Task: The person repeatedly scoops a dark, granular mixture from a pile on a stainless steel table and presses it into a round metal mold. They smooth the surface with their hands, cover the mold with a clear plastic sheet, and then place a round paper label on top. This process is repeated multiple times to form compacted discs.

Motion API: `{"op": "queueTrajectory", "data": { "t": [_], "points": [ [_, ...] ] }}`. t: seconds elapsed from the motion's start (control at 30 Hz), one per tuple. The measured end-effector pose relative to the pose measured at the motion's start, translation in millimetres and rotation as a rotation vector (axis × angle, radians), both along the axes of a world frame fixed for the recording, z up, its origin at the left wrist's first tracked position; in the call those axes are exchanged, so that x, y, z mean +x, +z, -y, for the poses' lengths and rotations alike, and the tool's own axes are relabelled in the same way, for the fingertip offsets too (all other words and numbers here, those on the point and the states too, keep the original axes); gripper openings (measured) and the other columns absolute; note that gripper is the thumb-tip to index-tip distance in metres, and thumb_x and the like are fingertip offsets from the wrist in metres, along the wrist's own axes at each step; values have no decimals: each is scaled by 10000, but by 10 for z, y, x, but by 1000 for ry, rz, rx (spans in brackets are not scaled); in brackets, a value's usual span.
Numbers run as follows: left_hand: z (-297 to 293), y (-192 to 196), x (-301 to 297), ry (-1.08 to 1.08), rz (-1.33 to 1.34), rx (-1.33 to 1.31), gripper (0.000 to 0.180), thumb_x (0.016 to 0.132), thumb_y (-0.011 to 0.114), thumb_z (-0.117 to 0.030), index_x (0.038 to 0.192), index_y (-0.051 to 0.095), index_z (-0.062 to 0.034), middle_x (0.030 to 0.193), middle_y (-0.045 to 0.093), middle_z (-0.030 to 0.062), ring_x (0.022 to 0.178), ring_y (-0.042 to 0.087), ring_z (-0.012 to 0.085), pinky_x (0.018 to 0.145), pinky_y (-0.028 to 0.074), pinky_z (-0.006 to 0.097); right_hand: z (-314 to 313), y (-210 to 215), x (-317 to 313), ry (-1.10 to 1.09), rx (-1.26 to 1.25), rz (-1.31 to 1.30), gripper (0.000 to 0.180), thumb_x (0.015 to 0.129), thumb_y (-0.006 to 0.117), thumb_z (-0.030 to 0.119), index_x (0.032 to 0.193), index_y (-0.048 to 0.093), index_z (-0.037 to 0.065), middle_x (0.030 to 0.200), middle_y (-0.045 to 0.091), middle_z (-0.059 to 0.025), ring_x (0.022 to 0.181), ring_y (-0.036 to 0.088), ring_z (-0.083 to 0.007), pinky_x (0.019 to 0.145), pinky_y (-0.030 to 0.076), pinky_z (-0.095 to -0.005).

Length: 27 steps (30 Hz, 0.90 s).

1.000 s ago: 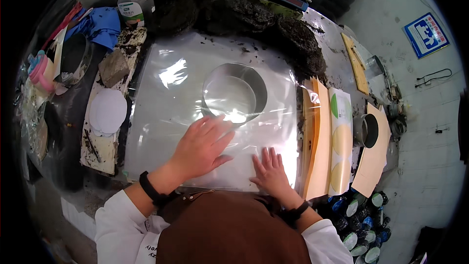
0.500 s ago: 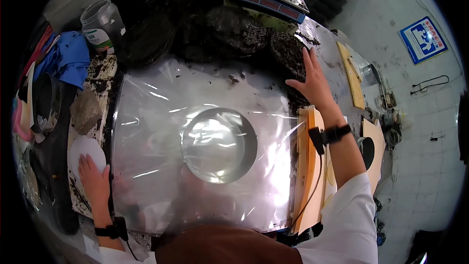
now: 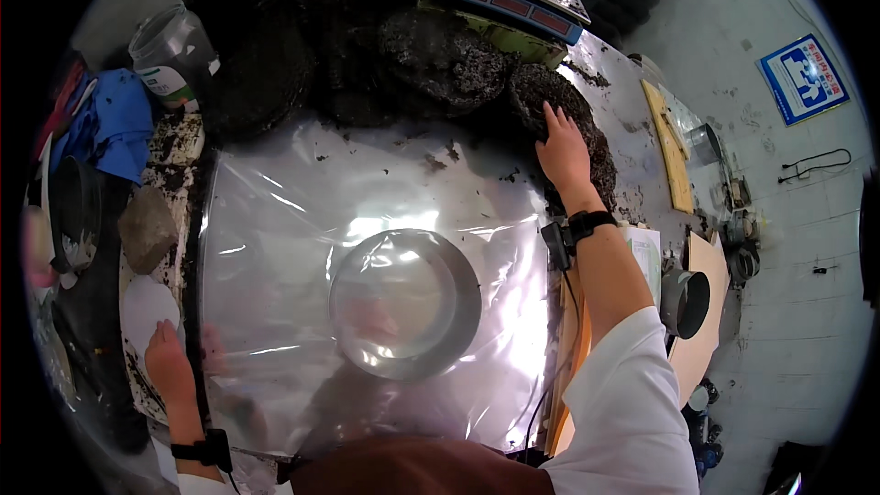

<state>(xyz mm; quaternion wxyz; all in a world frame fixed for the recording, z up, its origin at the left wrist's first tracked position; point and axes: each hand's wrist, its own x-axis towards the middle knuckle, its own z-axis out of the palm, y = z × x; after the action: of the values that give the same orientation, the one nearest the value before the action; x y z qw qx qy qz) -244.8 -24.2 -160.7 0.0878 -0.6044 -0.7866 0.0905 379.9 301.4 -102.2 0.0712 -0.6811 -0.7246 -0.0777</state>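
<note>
My left hand (image 3: 171,367) is at the lower right edge of a round white paper sheet (image 3: 147,310), its fingers drawn together at the edge. My right hand (image 3: 563,151) reaches out to the far right, fingers stretched over a dark, crumbly, rounded cake (image 3: 536,92); whether it presses on it I cannot tell. Between the hands a wide metal ring (image 3: 466,307) stands on a table covered with shiny clear film (image 3: 266,266). Dark crumbs lie on the film's far part.
Several dark round cakes (image 3: 440,60) are heaped at the back beside a blue scale (image 3: 504,2). At left are a clear plastic jar (image 3: 170,55), blue cloth (image 3: 124,124) and a stone (image 3: 147,229). A smaller metal ring (image 3: 686,302) and a wooden strip (image 3: 669,147) lie at right.
My left hand has slid back toward me from lying spread on the paper, and its fingers have come together. My right hand has moved slightly left and nearer, fingers less spread.
</note>
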Motion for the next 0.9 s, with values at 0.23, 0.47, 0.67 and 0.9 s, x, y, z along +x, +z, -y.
{"op": "queueTrajectory", "data": {
  "t": [0.23, 0.47, 0.67, 0.9],
  "points": [
    [-589, 1191, 1196, -496, 598, 687, 293, 875, 502, 30, 1120, 662, 13, 1120, 668, 172, 1039, 639, 317, 888, 499, 372, 525, 621, -15, 66, 380, 6, 800, 737, 641, -87, 1440, 399, 207, 1502, 354, -116, 1373, 324, -350, 1126, 318, -417],
    [-676, 858, 2961, -1088, 660, 393, 354, 808, 603, -147, 1127, 604, 5, 1219, 598, 112, 1186, 546, 257, 971, 450, 375, 1763, 1305, -525, 463, 426, -151, 801, 666, 581, -159, 1382, 500, 191, 1472, 409, -104, 1375, 338, -351, 1125, 290, -493],
    [-369, 1055, 2537, -924, 682, -49, 469, 746, 737, -249, 1131, 603, -18, 1216, 587, 126, 1153, 538, 278, 968, 449, 412, 2502, 805, -1087, 754, 243, -220, 572, 793, 534, -13, 1322, 562, 201, 1435, 451, -111, 1342, 379, -383, 1113, 288, -548],
    [-762, 1149, 2552, -923, 669, 150, 857, 623, 838, -349, 1326, 475, -19, 1199, 538, 142, 1066, 547, 320, 895, 495, 400, 2607, 322, -1303, 836, -257, -99, 618, 748, 640, 38, 1344, 511, 140, 1436, 439, -136, 1360, 358, -375, 1120, 316, -487]
  ]
}}
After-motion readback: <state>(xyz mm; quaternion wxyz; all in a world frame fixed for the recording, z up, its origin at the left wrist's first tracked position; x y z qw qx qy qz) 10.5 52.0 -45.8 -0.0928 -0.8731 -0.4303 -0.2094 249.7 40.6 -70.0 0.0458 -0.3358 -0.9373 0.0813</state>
